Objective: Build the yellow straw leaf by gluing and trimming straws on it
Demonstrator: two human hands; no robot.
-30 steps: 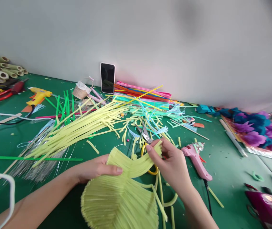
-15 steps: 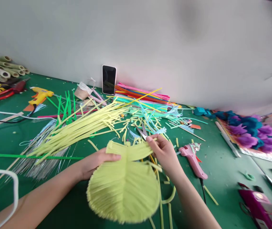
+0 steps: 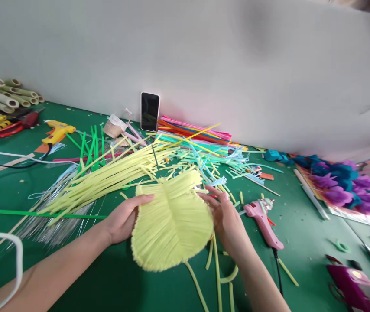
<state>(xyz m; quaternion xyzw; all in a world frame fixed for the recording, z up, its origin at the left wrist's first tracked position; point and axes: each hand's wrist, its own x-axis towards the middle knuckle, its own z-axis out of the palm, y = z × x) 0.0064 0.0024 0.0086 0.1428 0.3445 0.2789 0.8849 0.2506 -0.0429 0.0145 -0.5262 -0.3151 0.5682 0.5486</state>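
Note:
A yellow-green leaf shape [image 3: 168, 221] made of fuzzy pipe cleaners laid side by side hangs tilted above the table, with a raised seam down its middle. My left hand [image 3: 126, 216] pinches its upper left edge, thumb on top and the other fingers behind. At the opposite edge, my right hand [image 3: 227, 221] has bent fingers against the leaf by the loose strip ends at its upper right; part of its grip is hidden. Loose yellow-green pipe cleaners [image 3: 113, 175] lie in a bundle beyond the leaf. The scissors seen earlier cannot be made out.
A pink glue gun [image 3: 264, 223] lies right of my right hand, and a yellow glue gun [image 3: 58, 131] at the left. A phone [image 3: 149, 111] leans on the wall beside colourful pipe cleaners [image 3: 194, 132]. Purple flowers [image 3: 337, 195], bamboo tubes [image 3: 6, 97] and pliers [image 3: 19, 125] line the sides.
The leaf has moved up and turned, its lower end swinging left. My right hand has slid from the pinched strip ends down to the right edge. The scissor blades beside it no longer show.

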